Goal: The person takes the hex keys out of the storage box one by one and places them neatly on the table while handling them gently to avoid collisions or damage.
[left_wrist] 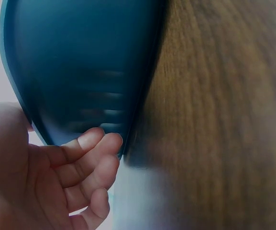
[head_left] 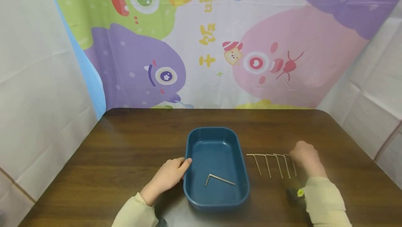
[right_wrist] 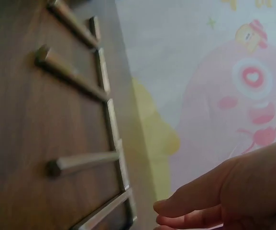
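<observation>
A blue rectangular tray (head_left: pixel 216 201) sits in the middle of the table, and one L-shaped hex key (head_left: pixel 222 179) lies inside it. My left hand (head_left: pixel 171 173) grips the tray's left side, thumb over the rim and fingers against the outer wall. To the right, several silver hex keys (head_left: pixel 278 166) lie in a row, their short arms lined up along the far side. My right hand (head_left: pixel 306 155) is at the right end of this row, blurred. In the right wrist view its thumb and fingers (right_wrist: pixel 190 203) reach towards the keys, with nothing visible between them.
The brown wooden table (head_left: pixel 141 129) has wood grain and rounded far corners. Behind it hangs a cartoon-printed cloth (head_left: pixel 213 91), and pale cloth walls (head_left: pixel 41 80) flank both sides. A dark wrist strap with a yellow-green spot (head_left: pixel 300 193) is on the right wrist.
</observation>
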`<state>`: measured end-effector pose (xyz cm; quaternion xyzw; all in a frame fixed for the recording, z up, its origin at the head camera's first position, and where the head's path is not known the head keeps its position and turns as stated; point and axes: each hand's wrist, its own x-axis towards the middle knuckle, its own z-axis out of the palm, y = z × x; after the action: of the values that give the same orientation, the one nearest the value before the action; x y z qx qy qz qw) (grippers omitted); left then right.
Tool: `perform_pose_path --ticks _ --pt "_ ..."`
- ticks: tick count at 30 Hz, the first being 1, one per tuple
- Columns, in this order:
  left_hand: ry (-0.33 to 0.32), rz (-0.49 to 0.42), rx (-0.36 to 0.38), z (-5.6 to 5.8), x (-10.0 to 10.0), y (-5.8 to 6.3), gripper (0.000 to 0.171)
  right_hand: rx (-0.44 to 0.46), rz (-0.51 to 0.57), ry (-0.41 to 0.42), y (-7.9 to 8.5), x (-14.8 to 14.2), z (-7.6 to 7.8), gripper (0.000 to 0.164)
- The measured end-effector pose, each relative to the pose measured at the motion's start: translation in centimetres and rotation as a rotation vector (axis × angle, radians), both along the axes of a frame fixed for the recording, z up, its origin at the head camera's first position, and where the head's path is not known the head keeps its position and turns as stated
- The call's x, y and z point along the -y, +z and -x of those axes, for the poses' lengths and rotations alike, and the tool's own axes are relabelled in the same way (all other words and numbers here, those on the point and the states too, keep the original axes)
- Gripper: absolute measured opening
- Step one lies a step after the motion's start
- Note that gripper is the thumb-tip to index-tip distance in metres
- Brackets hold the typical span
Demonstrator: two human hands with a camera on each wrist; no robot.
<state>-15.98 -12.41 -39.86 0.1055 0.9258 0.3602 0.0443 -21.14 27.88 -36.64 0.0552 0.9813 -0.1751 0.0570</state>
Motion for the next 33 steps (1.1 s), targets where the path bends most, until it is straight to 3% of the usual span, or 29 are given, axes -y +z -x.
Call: perform_pose_path --ticks 10,18,28,33 --pt "-0.007 -0.008 0.021 0.0 0.0 0.0 0.039 -0.135 0.0 0.076 2.8 4.1 -1.0 0.02" --pt "-0.004 -0.012 0.018 0.0 0.0 0.1 0.041 -0.357 0.049 0.197 4.6 9.0 -2.9 0.017" --pt "-0.008 0.001 0.014 0.0 0.1 0.0 0.038 -0.453 0.046 0.373 3.8 14.0 -4.5 0.006" --pt "-0.007 0.001 0.006 0.0 0.0 0.0 0.039 -0.407 0.05 0.446 2.7 15.8 -5.1 0.01"
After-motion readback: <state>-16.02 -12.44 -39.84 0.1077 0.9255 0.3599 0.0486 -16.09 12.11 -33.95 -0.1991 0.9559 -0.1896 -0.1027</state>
